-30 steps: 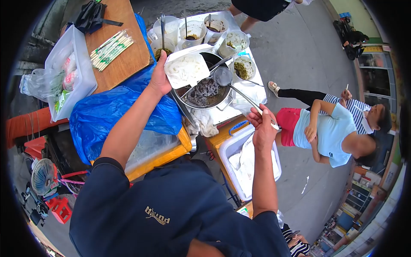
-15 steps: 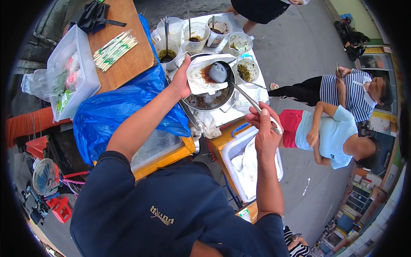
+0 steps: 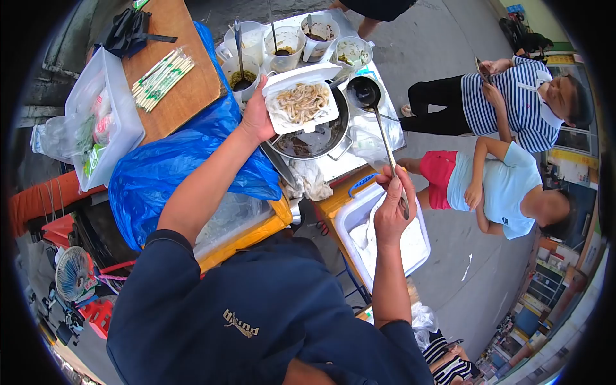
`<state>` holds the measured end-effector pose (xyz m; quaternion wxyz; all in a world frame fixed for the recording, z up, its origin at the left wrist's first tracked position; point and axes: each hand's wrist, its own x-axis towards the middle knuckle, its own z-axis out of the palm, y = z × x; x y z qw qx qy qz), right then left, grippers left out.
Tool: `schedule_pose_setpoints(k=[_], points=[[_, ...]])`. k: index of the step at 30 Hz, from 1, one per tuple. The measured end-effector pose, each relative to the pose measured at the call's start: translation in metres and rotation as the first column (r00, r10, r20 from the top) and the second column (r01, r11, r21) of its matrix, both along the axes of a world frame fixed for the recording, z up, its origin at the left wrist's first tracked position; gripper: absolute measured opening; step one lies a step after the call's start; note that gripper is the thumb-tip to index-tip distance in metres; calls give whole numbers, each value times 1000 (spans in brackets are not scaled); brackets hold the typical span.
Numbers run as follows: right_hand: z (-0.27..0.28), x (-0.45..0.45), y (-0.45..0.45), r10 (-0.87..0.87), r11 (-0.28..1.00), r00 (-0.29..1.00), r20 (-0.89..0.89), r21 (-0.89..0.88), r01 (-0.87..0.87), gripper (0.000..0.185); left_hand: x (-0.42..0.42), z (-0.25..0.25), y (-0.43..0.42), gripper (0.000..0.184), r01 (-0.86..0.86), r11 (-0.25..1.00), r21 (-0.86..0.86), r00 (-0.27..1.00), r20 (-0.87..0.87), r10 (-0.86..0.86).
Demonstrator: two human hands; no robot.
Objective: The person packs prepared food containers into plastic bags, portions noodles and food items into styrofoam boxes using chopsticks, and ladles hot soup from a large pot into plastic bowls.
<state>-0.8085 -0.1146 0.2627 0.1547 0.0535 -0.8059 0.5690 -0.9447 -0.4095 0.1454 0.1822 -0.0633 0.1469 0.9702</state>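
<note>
My left hand [image 3: 258, 114] grips the left edge of an opened white takeout box [image 3: 276, 118]. Pale strips of food [image 3: 303, 104] with brown sauce on them fill the box, which is above a metal pot [image 3: 338, 138] with dark contents. In my right hand [image 3: 393, 208] is the long handle of a ladle [image 3: 364, 93]. The ladle's dark bowl is right of the box, over a clear container that it mostly hides. Behind the box stand several plastic pitchers [image 3: 284, 45] with sauces and spoons.
A blue plastic bag [image 3: 179, 167] drapes left of the pot. Packed chopsticks [image 3: 163, 78] lie on a wooden board [image 3: 186, 35] beside a white bin [image 3: 128, 128]. A white tub [image 3: 346, 224] stands near my right forearm. Two people [image 3: 497, 96] are at the right.
The ladle bowl has moved from over the takeout box to the right, away from it. Sauce-coated strips now show in the box. The view has shifted slightly.
</note>
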Motion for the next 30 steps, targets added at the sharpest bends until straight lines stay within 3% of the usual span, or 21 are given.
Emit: schedule_pose_setpoints(k=[2, 5, 7, 12, 13, 14, 16, 17, 20, 22, 24, 26, 28, 30], points=[[-25, -6, 3, -86, 966, 969, 230, -218, 138, 30, -1, -3, -6, 77, -6, 1000, -28, 1000, 24, 7], [-86, -13, -4, -64, 909, 891, 450, -342, 238, 33, 4, -4, -14, 65, 32, 995, -94, 999, 10, -31], [-126, -14, -14, -29, 886, 870, 492, -390, 250, 34, 13, 4, -17, 55, 75, 986, -150, 997, 5, -75], [-166, -11, -23, 45, 872, 785, 618, -409, 271, 38, 34, 23, -9, 60, 253, 928, -274, 966, 27, -255], [-165, -8, -15, 78, 941, 725, 685, -291, 173, 49, 38, 27, -4, 60, 302, 905, -298, 951, 21, -310], [-164, -2, -7, 70, 939, 726, 685, -291, 184, 49, 42, 32, 1, 60, 348, 880, -323, 932, 17, -362], [-160, 10, 8, -69, 993, 811, 581, 117, 1, 57, 49, 36, 14, 60, 483, 822, -300, 868, 47, -494], [-146, 12, 22, -21, 999, 769, 639, 45, -10, 62, 53, 38, 22, 60, 536, 788, -303, 833, 38, -552], [-95, 22, 42, -18, 988, 848, 529, -119, 95, 50, 64, 43, 54, 61, 671, 665, -327, 710, 27, -703], [-59, 27, 50, 142, 981, 781, 608, -190, -30, 47, 70, 50, 81, 60, 761, 547, -349, 604, 73, -794], [-25, 32, 57, 261, 962, 649, 714, -134, -240, 47, 76, 47, 111, 60, 833, 453, -316, 500, 82, -862], [-28, 40, 75, 309, 942, 628, 715, -138, -306, 55, 80, 44, 137, 54, 850, 389, -356, 442, 77, -894], [-33, 52, 98, 310, 943, 602, 736, -158, -292, 61, 87, 32, 160, 50, 839, 434, -328, 489, 107, -866], [-32, 71, 116, 207, 976, 631, 748, -112, -188, 60, 95, 15, 181, 59, 828, 510, -233, 549, 149, -822]])
